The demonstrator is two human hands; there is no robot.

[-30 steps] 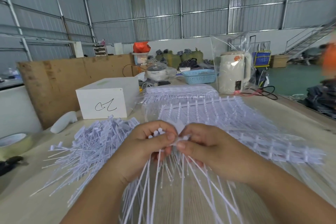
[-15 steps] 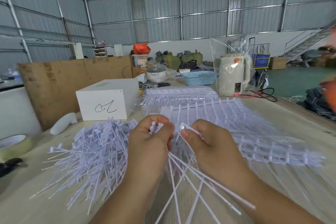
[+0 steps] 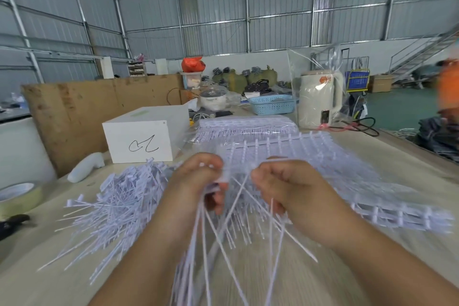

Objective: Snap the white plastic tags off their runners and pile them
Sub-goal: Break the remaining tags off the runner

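My left hand (image 3: 198, 181) grips a bunch of loose white plastic tags (image 3: 198, 238) by their heads, their thin tails hanging toward me. My right hand (image 3: 285, 186) pinches a few more tags (image 3: 250, 208) just to the right, its fingers curled round them. Both hands hover over the table's middle, close together. A pile of snapped-off tags (image 3: 116, 206) lies to the left of my left hand. Sheets of tags on their runners (image 3: 347, 181) spread out behind and to the right of my hands. A bagged stack of more runner sheets (image 3: 246, 126) lies farther back.
A white box (image 3: 141, 139) stands at the back left with a white handle-shaped object (image 3: 85, 166) beside it. A tape roll (image 3: 17, 196) and a black tool (image 3: 12, 225) sit at the left edge. A kettle (image 3: 319, 99) and blue basket (image 3: 272, 104) stand behind. A person in orange (image 3: 447, 89) is at far right.
My hands have pulled slightly apart and risen a little. The tags between them fan out more. The orange figure at the right has shifted.
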